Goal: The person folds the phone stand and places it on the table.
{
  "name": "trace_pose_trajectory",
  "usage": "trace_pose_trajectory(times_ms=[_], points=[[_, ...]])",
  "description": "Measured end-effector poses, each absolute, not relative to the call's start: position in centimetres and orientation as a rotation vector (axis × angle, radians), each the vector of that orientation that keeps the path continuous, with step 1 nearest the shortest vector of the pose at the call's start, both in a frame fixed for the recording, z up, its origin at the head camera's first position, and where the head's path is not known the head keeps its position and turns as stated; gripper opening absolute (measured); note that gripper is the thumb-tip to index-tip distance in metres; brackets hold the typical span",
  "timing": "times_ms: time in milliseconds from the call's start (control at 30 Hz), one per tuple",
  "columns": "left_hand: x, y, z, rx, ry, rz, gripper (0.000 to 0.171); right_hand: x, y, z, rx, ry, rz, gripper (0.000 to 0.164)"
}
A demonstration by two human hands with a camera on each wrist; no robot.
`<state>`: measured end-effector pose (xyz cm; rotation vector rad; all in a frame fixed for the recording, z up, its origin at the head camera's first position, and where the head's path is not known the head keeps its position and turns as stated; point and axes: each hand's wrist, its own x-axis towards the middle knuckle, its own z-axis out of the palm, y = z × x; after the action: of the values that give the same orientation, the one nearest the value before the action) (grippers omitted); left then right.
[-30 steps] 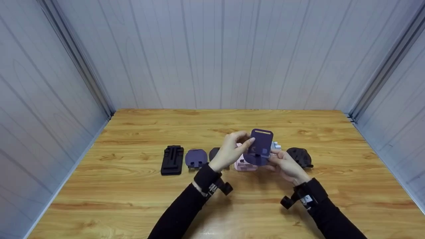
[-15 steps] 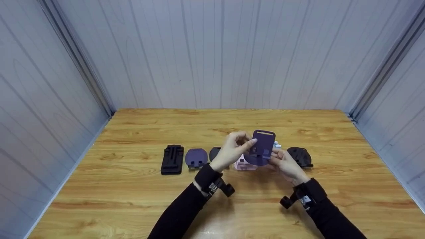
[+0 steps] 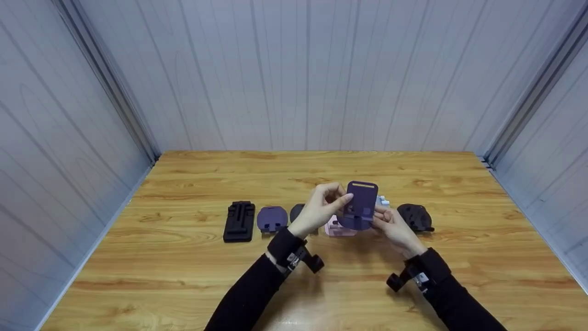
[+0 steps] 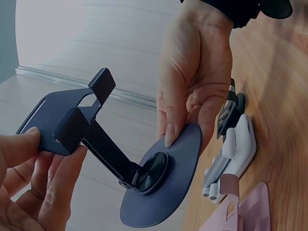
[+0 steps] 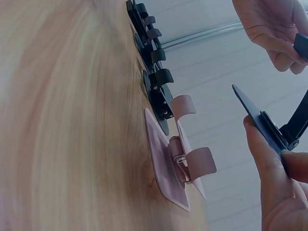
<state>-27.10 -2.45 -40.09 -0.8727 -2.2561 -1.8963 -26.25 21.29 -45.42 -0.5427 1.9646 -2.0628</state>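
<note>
Both hands hold a dark purple phone stand (image 3: 362, 197) above the table, its arm unfolded between plate and base. The left hand (image 3: 320, 206) pinches the side of the slotted back plate between thumb and fingers. With thumb and fingers, the right hand (image 3: 394, 227) grips the edge of the round base, which shows tilted in the left wrist view as a flat disc (image 4: 180, 190). Two curved lips (image 4: 102, 85) project from the plate. Behind the held stand, a pink phone stand (image 5: 166, 163) rests on the table, partly covered in the head view.
Other phone stands line the wooden table (image 3: 183, 276): a black rectangular one (image 3: 239, 222), a purple one (image 3: 272, 218), a dark one (image 3: 296, 211) partly behind the left hand, a white one (image 4: 240, 147) and a black round one (image 3: 415, 217). Pale panels (image 3: 285, 78) wall the back and sides.
The held phone stand has shifted slightly, a little right and then back left, and sits marginally lower than a second ago. Both hands keep their grip; the stands on the table stay put.
</note>
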Motion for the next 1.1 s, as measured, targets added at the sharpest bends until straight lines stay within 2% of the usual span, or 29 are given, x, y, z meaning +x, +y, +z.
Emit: trace_pose_trajectory(times_ms=[267,633,900,1100], points=[[-27.16,-2.70,-40.04,-0.862,-2.257,-2.087,0.025,-26.22,21.31,-45.06,-0.525,2.065,-2.010,0.051],[-27.35,-2.73,-39.92,-0.788,-2.279,-2.300,0.024,-26.08,21.25,-44.83,-0.551,2.242,-2.000,0.046],[-27.62,-3.16,-40.33,-0.794,-2.318,-2.372,0.027,-26.01,20.87,-44.64,-0.552,2.446,-1.994,0.037],[-27.71,-3.10,-40.63,-0.752,-2.308,-2.460,0.029,-26.16,20.65,-44.74,-0.669,2.701,-1.978,0.024]])
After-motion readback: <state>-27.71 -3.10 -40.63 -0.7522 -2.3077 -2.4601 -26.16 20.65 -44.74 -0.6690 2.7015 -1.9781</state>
